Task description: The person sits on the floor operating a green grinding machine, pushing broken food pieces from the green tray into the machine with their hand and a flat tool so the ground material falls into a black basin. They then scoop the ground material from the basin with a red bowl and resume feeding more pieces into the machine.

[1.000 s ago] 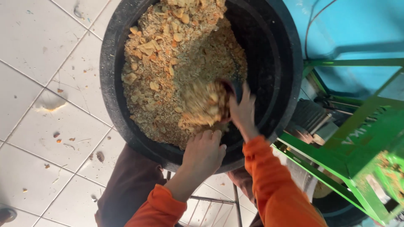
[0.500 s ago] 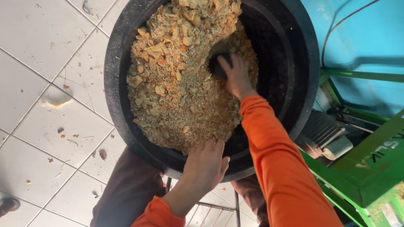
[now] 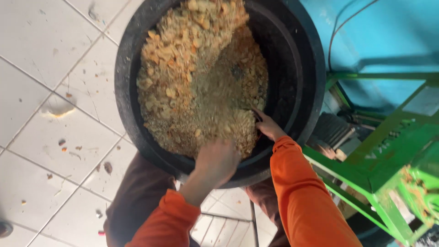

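Clamped on the near rim of a black tub (image 3: 137, 41), the left hand (image 3: 218, 161) steadies it while the right hand (image 3: 269, 127), fingers spread and partly buried, rests in the tan chopped feed (image 3: 201, 82) heaped ahead and leftward.

You have one black tub (image 3: 302, 59); one heap of yellow crumbs (image 3: 196, 77); two hands; one green metal frame (image 3: 388, 151).

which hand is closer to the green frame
Right. The right hand is inside the tub on the side beside the green frame; the left hand grips the tub's near rim, farther away.
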`<state>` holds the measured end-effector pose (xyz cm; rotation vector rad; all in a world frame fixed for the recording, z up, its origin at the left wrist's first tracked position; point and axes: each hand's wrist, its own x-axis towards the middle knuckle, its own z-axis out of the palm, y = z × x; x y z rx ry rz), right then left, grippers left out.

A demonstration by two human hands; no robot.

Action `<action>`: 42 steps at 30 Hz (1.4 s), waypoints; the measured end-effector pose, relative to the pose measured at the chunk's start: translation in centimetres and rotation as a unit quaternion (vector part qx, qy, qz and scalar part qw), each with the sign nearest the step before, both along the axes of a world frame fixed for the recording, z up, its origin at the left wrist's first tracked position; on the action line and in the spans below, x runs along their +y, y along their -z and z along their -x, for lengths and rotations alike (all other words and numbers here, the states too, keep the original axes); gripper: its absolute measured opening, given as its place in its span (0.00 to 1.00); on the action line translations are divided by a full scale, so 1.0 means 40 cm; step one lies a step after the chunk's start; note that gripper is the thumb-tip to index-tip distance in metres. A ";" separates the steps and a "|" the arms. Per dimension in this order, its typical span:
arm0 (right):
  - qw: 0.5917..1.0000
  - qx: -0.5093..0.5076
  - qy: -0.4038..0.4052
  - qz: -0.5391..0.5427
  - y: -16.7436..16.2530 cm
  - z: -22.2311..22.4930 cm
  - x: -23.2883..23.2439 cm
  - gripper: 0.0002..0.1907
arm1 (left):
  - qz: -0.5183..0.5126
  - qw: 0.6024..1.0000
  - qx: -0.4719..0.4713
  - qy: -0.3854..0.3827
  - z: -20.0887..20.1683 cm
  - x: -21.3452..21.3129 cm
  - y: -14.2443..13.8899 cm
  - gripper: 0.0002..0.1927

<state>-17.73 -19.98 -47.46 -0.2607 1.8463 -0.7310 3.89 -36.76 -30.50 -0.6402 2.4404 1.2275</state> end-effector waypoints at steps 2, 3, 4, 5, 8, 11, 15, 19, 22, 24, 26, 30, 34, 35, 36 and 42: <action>0.988 -0.093 0.123 0.003 -0.003 -0.034 0.043 0.42 | 0.017 0.999 -0.031 0.022 -0.001 -0.009 0.017 0.16; 0.978 -0.120 0.172 -0.003 -0.009 -0.049 0.060 0.42 | 0.021 0.999 -0.025 0.010 -0.001 -0.013 0.024 0.17; 0.964 -0.146 0.220 -0.006 -0.021 -0.062 0.074 0.42 | 0.026 1.000 -0.017 -0.001 0.002 -0.018 0.030 0.18; 0.954 -0.166 0.251 0.013 -0.035 -0.076 0.085 0.42 | 0.030 0.999 -0.009 -0.012 0.003 -0.020 0.032 0.18; 0.917 -0.216 0.320 0.097 -0.098 -0.109 0.092 0.41 | 0.029 0.999 -0.015 -0.010 0.010 -0.018 0.024 0.22; 0.885 -0.255 0.325 0.216 -0.175 -0.145 0.076 0.38 | 0.035 0.999 -0.028 0.017 0.022 -0.015 0.000 0.25; 0.860 -0.249 0.319 0.310 -0.261 -0.193 0.048 0.35 | 0.107 0.978 0.178 -0.012 0.039 -0.010 -0.048 0.37; 0.831 -0.273 0.341 0.345 -0.304 -0.243 0.031 0.33 | 0.187 0.951 0.246 -0.027 0.052 -0.006 -0.104 0.38; 0.814 -0.208 0.416 0.349 -0.318 -0.279 0.007 0.36 | 0.211 0.939 0.272 -0.018 0.051 0.002 -0.136 0.37; 0.624 -0.435 0.308 0.571 -0.335 -0.303 -0.010 0.35 | 0.218 0.934 0.284 0.005 0.049 0.015 -0.156 0.39; 0.635 -0.408 0.318 0.573 -0.357 -0.324 -0.024 0.33 | 0.227 0.926 0.298 0.041 0.051 0.026 -0.175 0.43; 0.837 -0.069 0.410 0.356 -0.428 -0.356 -0.031 0.33 | 0.241 0.921 0.302 0.054 0.043 0.036 -0.218 0.45; 0.815 -0.069 0.431 0.380 -0.499 -0.360 -0.017 0.35 | 0.268 0.912 0.310 -0.021 0.037 0.005 -0.269 0.40; 0.814 -0.082 0.447 0.362 -0.514 -0.358 -0.010 0.37 | 0.272 0.914 0.297 -0.044 0.031 -0.011 -0.283 0.38; 0.813 -0.096 0.462 0.342 -0.528 -0.356 -0.003 0.38 | 0.212 0.920 0.317 -0.091 0.022 -0.030 -0.294 0.37; 0.820 -0.113 0.442 0.345 -0.585 -0.368 0.030 0.42 | -0.039 0.911 0.329 -0.246 -0.071 -0.074 -0.318 0.37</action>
